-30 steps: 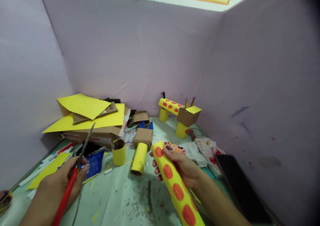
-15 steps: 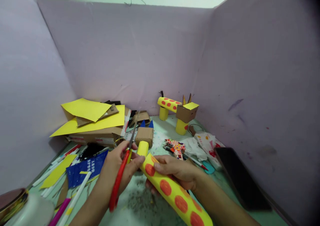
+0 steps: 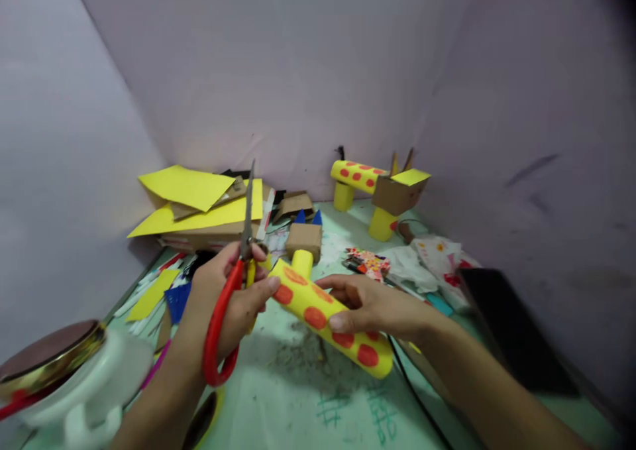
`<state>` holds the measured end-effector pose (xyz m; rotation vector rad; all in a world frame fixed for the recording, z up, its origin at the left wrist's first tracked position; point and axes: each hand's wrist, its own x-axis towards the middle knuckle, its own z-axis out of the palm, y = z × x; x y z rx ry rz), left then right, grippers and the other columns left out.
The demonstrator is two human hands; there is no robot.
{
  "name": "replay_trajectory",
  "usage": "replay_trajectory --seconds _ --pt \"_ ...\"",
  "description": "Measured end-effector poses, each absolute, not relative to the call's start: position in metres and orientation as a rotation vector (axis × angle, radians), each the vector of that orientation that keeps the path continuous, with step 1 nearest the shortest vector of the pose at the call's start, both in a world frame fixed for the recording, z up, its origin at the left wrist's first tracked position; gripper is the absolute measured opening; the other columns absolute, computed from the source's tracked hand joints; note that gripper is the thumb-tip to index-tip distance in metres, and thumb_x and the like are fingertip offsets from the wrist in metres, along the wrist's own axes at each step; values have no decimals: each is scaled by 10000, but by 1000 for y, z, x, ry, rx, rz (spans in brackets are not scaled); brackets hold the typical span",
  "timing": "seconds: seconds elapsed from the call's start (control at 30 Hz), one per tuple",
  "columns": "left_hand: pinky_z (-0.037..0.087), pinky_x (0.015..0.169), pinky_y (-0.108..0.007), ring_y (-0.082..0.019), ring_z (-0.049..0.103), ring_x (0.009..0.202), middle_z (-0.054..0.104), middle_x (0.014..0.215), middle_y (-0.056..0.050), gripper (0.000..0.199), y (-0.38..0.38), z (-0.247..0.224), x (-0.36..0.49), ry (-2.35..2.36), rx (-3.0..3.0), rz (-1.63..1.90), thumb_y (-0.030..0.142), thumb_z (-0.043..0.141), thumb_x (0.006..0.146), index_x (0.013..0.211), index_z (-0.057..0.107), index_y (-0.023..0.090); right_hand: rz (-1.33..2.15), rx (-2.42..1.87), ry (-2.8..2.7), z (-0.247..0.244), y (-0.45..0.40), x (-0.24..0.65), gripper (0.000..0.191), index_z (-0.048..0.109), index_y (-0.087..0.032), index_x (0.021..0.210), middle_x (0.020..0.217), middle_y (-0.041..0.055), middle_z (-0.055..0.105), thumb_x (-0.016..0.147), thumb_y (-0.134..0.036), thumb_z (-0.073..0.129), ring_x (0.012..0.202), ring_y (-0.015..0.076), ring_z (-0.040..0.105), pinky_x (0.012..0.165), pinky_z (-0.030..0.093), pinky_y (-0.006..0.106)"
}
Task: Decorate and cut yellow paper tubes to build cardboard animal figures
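Note:
My left hand (image 3: 213, 297) grips a pair of scissors (image 3: 249, 215) by its red handles, blades pointing up and away. The thumb of that hand also presses the near-left end of a yellow paper tube with orange spots (image 3: 318, 317). My right hand (image 3: 372, 307) is closed around the tube from above, thumb on top. Just behind the tube, a short yellow tube (image 3: 302, 262) meets a brown cardboard box (image 3: 304, 241) with two blue pointed pieces on top. I cannot tell whether the short tube touches the spotted one.
A similar spotted figure (image 3: 397, 195) with a box head stands at the back right. Yellow sheets (image 3: 193, 188) lie over cardboard at the back left. A white cup (image 3: 114, 364) stands at the front left. A dark phone (image 3: 517, 331) leans at the right, beside crumpled tissue (image 3: 412, 268).
The spotted tube has turned more crosswise and come up off the near edge of view. My right hand has shifted along it toward its middle. The view has tipped downward.

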<state>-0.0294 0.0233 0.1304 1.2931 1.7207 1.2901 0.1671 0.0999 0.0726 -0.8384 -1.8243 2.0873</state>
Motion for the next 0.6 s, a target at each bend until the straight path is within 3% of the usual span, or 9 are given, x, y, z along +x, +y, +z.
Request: replay_trajectory --seconds 0.13,0.3,0.47,0.6 --pt "378 322 -197 -94 488 369 559 535 74 251 16 140 -45 1860 1338 1398 300 699 647 813 523 233 2017 -860 -1741 76 96 165 443 615 -176 1053 964 67 655 676 -387 713 775 181 606 635 456 261" --pt "426 357 -200 -107 540 408 656 578 32 244 6 153 -71 1841 1321 1699 274 711 646 801 534 212 2075 -985 -1664 79 97 170 404 641 -213 1036 788 38 646 698 -432 684 600 131 558 480 391 212" --pt "412 390 -196 -91 531 444 676 617 39 179 1 158 -81 1823 1327 1685 266 655 703 806 511 235 2143 -907 -1947 81 96 173 324 654 -208 967 821 41 611 733 -432 648 661 150 549 537 398 234" --pt "402 345 -219 -112 524 408 662 602 33 258 4 152 -81 1888 1271 1666 332 686 644 822 518 250 2111 -830 -2201 78 95 171 346 631 -204 1028 853 43 596 769 -433 615 716 160 543 575 403 225"
